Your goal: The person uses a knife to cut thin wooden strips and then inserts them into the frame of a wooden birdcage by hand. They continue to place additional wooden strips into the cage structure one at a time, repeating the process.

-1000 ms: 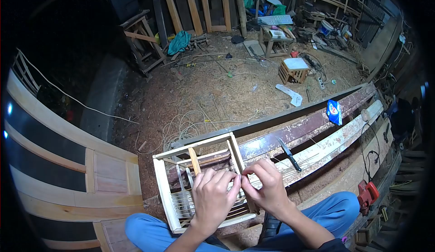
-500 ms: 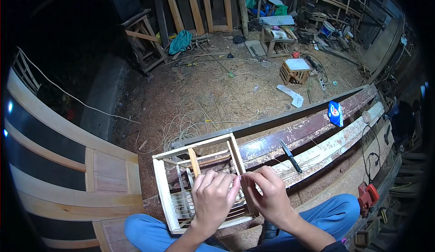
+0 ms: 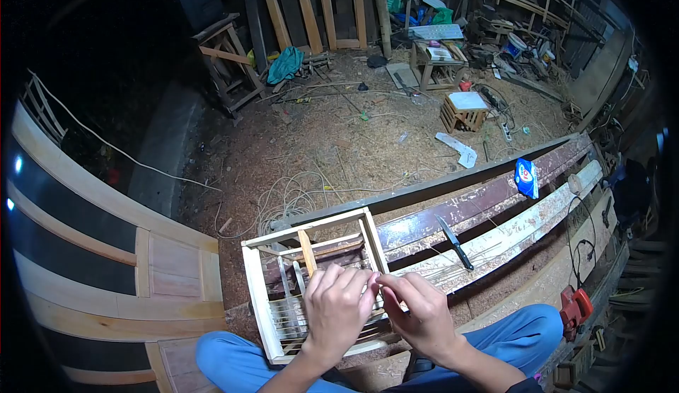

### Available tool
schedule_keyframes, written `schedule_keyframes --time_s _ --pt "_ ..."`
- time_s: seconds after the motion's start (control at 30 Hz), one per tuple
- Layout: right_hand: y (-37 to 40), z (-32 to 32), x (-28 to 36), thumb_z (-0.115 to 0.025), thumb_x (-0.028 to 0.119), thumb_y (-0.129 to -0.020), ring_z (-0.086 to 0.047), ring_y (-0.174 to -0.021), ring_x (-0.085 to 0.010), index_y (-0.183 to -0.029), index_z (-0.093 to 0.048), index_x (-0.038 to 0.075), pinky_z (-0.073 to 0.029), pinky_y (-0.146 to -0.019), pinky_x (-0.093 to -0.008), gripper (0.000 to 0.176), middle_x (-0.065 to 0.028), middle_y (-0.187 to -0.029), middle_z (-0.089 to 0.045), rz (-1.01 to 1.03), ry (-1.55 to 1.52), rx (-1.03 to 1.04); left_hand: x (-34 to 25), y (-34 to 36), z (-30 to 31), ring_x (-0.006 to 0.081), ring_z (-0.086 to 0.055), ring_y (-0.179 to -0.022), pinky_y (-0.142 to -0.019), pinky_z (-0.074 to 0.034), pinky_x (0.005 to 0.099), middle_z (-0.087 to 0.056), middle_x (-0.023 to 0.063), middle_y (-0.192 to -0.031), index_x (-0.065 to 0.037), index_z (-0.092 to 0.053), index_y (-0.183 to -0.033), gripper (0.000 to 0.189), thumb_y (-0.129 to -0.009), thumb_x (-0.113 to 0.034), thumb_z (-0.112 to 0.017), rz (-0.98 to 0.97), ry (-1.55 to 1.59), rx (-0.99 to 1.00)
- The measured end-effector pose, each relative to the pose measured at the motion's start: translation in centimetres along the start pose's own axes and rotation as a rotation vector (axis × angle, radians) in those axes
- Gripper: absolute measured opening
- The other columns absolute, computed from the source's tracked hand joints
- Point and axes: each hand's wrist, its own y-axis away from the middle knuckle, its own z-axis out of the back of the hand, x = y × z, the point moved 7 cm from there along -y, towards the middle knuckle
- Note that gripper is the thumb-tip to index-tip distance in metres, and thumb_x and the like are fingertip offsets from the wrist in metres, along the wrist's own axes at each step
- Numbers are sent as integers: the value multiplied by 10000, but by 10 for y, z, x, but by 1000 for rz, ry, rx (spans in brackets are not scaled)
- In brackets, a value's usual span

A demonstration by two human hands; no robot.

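A small box-shaped wooden frame (image 3: pixel 263 301) with thin parallel rods rests before the person's knees. Over its right part my left hand (image 3: pixel 338 308) and my right hand (image 3: pixel 422 315) meet with fingertips pinched close together. Whatever lies between the fingertips is too small to make out. Beyond my right hand, a knife (image 3: pixel 454 243) with a black handle lies on the pale, flaking plank (image 3: pixel 498 241).
A blue packet (image 3: pixel 525 178) sits on the dark red plank (image 3: pixel 481 199). A red power tool (image 3: pixel 576 308) is at the right, with a black cable nearby. Panelled wooden doors (image 3: pixel 177 311) lie at left. A slatted stool (image 3: pixel 463 112) and coiled cord (image 3: pixel 290 198) are farther off.
The fingers of both hands have shifted slightly, with the fingertips still close together. The whole view has moved a little; the frame and knife keep their places.
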Motion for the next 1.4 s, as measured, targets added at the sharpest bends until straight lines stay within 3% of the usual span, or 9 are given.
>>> schedule_keyframes --time_s 0.17,0.37,0.63,0.83,1.07,1.2,1.4 --pt "-6 6 -7 -742 -44 -887 -659 -807 -323 -1241 -700 30 -547 -696 -451 364 -129 -853 -609 19 -13 4 7 -2 1 264 -699 -897 -836 -517 403 -790 65 -945 -74 -815 -1006 130 -894 -138 -827 16 122 -30" --pt "-14 14 -16 -751 -30 -850 -670 -874 -332 -1211 -717 44 -549 -772 -452 370 -125 -931 -683 69 83 -11 7 -1 2 258 -700 -903 -847 -517 401 -797 67 -951 -72 -818 -1022 108 -925 -117 -805 20 140 -8" --pt "-20 10 -27 -706 -42 -778 -632 -1008 -249 -1116 -762 116 -446 -868 -405 377 -42 -1052 -685 152 289 73 5 -1 1 261 -703 -921 -855 -512 397 -794 74 -954 -64 -816 -1051 148 -904 -58 -797 -28 128 47" --pt "-36 10 -31 -728 -21 -776 -633 -1113 -212 -1076 -770 201 -387 -968 -460 376 -5 -1068 -674 271 364 136 5 1 0 268 -709 -943 -864 -511 404 -794 75 -982 -64 -813 -1063 222 -858 7 -769 -38 138 68" --pt "-49 5 -26 -729 -1 -802 -632 -1200 -232 -1052 -753 183 -397 -1002 -454 312 -14 -1112 -678 348 285 181 5 0 2 274 -714 -953 -861 -524 412 -793 83 -1002 -54 -805 -1051 207 -855 6 -774 -70 139 77" --pt "-51 10 -18 -714 8 -821 -634 -1158 -242 -1088 -740 151 -422 -972 -426 304 -35 -1092 -673 324 289 144 8 0 2 290 -724 -908 -849 -541 421 -792 101 -980 -45 -802 -1039 149 -891 -40 -783 -2 184 23" --pt "-28 14 -5 -711 61 -856 -582 -930 -280 -1142 -709 56 -432 -829 -419 286 -85 -925 -586 211 376 170 12 0 4 301 -730 -869 -841 -548 409 -788 116 -948 -44 -801 -1035 129 -910 -71 -780 45 208 -15"
